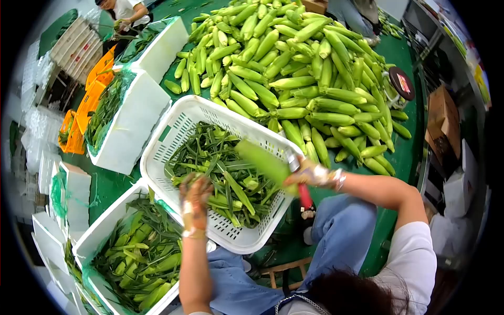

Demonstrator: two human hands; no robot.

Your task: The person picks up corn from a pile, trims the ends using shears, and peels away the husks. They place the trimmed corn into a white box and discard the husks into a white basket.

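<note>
My right hand (312, 173), in a worn, stained glove, is closed round a red-handled knife (304, 196), whose metal blade shows above the fingers. A green ear of corn (262, 161), blurred by motion, lies against the blade and fingertips; how it is supported cannot be made out. My left hand (195, 205), gloved alike, is over the near left part of a white plastic basket (240, 242). Its fingers are slightly blurred and apart, with nothing visible in them. Loose corn husks and leaves (231, 184) fill the bottom of the basket.
A large heap of corn ears (294, 79) lies on the green floor (401, 152) ahead. Foam boxes (126, 123) of husks stand to the left, beside orange crates (81, 126). Another person (128, 13) sits at far left. Cardboard boxes (442, 123) and shelving stand right.
</note>
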